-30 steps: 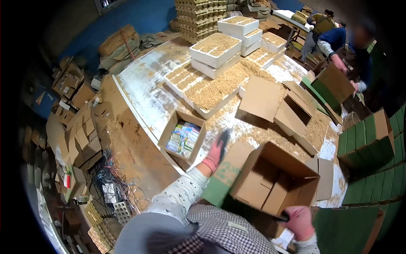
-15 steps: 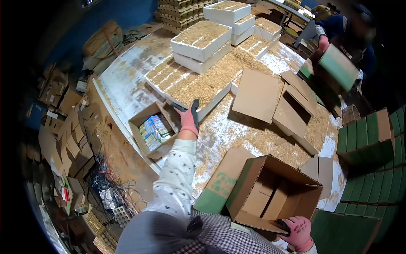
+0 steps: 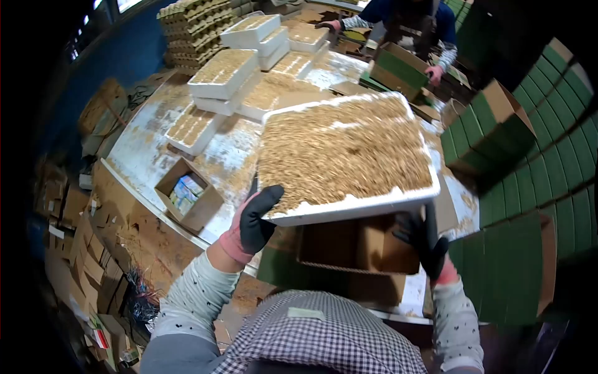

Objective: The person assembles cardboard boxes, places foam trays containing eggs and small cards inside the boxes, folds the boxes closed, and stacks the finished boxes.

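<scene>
A white foam tray (image 3: 355, 209) filled with tan, chaff-like flakes is lifted and tilted above an open cardboard box (image 3: 358, 271). My left hand (image 3: 252, 221), in a pink and black glove, grips its near left corner. At the near right corner, my gloved right hand (image 3: 427, 243) has its thumb up against the tray and its blurred fingers beneath the edge. The tray covers part of the box. Left of it, a small carton (image 3: 208, 209) holds colourful packets (image 3: 185, 192).
More filled foam trays (image 3: 224, 75) are stacked at the table's far side, near egg cartons (image 3: 193, 31). Green boxes (image 3: 517, 187) are piled on the right. Across the table (image 3: 134, 149), a co-worker (image 3: 408, 25) handles a green box (image 3: 398, 68). Cardboard scraps (image 3: 93, 255) lie at left.
A filled tray is now up in my hands over the box. My right hand has left the box's edge. The view has shifted, and the co-worker's box is lower.
</scene>
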Demonstrator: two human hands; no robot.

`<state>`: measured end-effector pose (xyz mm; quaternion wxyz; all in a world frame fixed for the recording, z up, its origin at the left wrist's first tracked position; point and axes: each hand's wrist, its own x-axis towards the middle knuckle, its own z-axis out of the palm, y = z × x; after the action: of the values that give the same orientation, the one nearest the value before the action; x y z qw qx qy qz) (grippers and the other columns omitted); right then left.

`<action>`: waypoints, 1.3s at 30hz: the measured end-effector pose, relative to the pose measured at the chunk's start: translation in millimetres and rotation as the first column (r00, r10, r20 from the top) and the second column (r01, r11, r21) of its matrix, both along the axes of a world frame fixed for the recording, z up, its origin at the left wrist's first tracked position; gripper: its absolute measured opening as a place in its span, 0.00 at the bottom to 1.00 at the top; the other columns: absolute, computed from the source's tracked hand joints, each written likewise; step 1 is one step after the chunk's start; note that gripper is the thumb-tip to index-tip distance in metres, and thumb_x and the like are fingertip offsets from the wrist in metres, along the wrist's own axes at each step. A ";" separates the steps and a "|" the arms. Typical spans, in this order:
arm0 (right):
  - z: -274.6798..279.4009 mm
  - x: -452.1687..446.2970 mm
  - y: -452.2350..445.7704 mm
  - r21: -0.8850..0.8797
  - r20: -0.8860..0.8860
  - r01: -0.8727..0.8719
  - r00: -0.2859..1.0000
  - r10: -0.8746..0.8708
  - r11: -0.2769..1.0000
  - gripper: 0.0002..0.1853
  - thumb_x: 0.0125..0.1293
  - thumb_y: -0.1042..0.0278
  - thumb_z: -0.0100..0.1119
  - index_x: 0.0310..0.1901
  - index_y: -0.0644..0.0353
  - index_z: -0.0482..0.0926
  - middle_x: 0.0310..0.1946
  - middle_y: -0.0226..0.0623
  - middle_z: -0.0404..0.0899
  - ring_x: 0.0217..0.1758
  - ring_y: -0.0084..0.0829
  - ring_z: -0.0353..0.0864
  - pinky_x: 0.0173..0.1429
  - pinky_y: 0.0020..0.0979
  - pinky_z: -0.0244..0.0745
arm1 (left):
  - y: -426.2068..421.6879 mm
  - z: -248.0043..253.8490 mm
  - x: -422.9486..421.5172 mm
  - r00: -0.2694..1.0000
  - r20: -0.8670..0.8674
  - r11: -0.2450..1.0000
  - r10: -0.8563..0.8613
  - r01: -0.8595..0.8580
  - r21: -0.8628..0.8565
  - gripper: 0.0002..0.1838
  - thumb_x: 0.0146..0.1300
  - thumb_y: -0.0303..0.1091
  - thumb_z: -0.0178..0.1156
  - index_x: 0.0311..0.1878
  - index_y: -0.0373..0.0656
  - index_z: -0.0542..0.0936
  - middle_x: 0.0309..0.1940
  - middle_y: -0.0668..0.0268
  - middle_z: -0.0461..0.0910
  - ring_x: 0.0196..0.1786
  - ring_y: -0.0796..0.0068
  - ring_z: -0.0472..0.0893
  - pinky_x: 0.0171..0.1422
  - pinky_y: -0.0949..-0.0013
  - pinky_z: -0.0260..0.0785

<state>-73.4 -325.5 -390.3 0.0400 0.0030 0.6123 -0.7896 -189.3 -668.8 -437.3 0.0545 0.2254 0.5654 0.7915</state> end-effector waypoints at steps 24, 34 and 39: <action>-19.0 -0.6 -28.9 0.923 0.266 -0.185 0.941 0.209 -0.338 0.04 0.51 0.68 0.62 0.23 0.55 0.82 0.34 0.43 0.79 0.41 0.40 0.81 0.42 0.36 0.77 | -206.3 -96.8 -112.0 0.915 -0.378 -0.483 0.142 -0.270 -0.833 0.25 0.59 0.48 0.53 0.60 0.51 0.73 0.63 0.64 0.70 0.67 0.69 0.65 0.70 0.59 0.56; -15.3 -89.5 107.9 0.236 0.243 0.195 0.937 -0.252 0.952 0.19 0.65 0.58 0.56 0.51 0.63 0.76 0.34 0.34 0.82 0.32 0.20 0.79 0.35 0.20 0.72 | -252.2 -128.4 -110.2 0.877 -0.466 -0.560 -0.115 -0.445 -0.699 0.15 0.52 0.44 0.61 0.38 0.43 0.79 0.38 0.59 0.80 0.47 0.63 0.77 0.56 0.62 0.64; -179.5 -91.4 219.0 0.929 -0.054 -0.230 0.691 -0.721 -0.290 0.54 0.43 0.28 0.60 0.67 0.58 0.58 0.65 0.53 0.60 0.66 0.55 0.61 0.66 0.54 0.58 | -284.7 -107.2 -101.5 0.923 -0.384 -0.490 0.034 -0.320 -0.811 0.18 0.59 0.44 0.57 0.51 0.47 0.77 0.53 0.58 0.75 0.59 0.58 0.70 0.63 0.60 0.60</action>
<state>-164.8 -106.5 -569.8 0.0173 0.4252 0.9031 0.0585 -290.8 -953.5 -544.5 0.0291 0.0329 0.9947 -0.0929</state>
